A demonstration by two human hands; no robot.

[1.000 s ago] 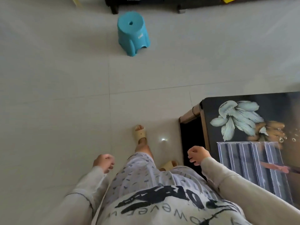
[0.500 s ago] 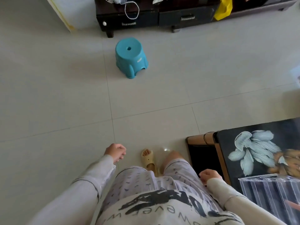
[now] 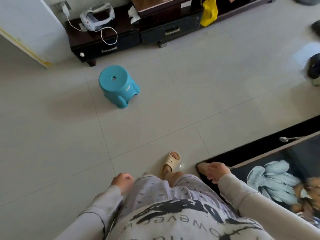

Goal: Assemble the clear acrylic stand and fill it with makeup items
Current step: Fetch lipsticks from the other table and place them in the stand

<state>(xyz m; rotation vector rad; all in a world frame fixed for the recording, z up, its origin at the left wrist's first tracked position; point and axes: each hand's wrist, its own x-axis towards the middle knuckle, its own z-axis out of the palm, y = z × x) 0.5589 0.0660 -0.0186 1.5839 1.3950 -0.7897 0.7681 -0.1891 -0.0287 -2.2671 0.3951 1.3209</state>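
I stand on a tiled floor beside a low dark table [image 3: 270,149] with a flower print on its top, at the lower right. My left hand [image 3: 122,182] hangs by my left hip, curled into a fist with nothing in it. My right hand [image 3: 216,171] hovers over the table's near corner with its fingers loosely apart and empty. Only a sliver of the clear acrylic stand [image 3: 311,220] shows at the bottom right edge. No makeup items can be made out.
A teal plastic stool [image 3: 117,85] stands on the floor ahead. Behind it runs a dark low cabinet [image 3: 131,37] with a white cable, a yellow bag [image 3: 208,12] and clutter. A white appliance [image 3: 29,30] fills the far left. My slipper [image 3: 171,161] is forward.
The view has swung up and left, so the cabinet came into sight and the acrylic stand slid almost out of frame. My right hand opened from a fist and rose over the table corner.
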